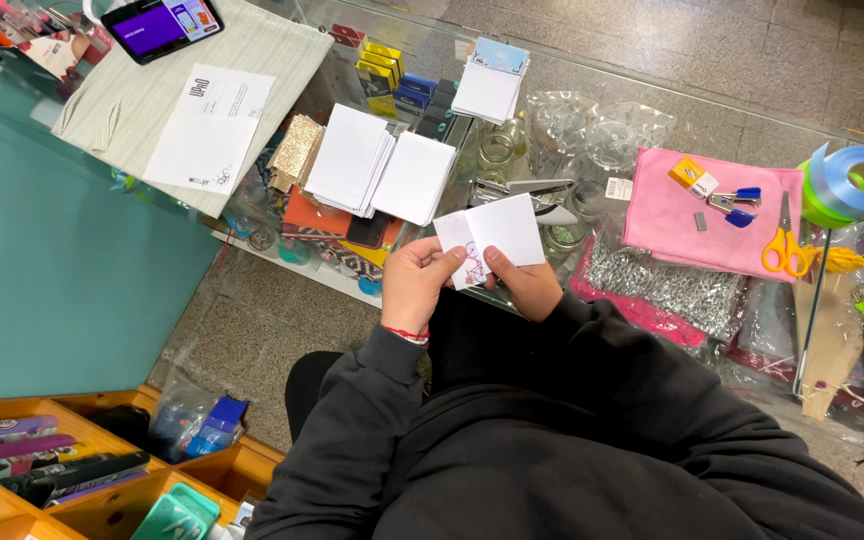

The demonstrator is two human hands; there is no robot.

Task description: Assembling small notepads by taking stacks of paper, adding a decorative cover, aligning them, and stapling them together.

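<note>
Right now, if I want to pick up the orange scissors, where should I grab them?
Take the orange scissors by the looped handles, which lie at the end nearer the person; the blades point away, toward the blue ribbon roll. Coming from the near side probably keeps fingers off the tips. They lie flat at the edge of the pink cloth, so pinch a loop from above.

The small cards (492,238) in your fingers (449,262) are matt white paper, like the stacks (377,168) ahead of you. The surface (592,70) is clear, glossy glass. On it, the pink cloth (667,215) looks soft and matt, the scissors (782,243) pair bright metal blades with smooth yellow plastic handles, and the blue ribbon roll (857,178) has a satin sheen. Your sleeves (352,420) are matt black fabric, and the tray (12,500) by your knee is varnished wood.
</note>
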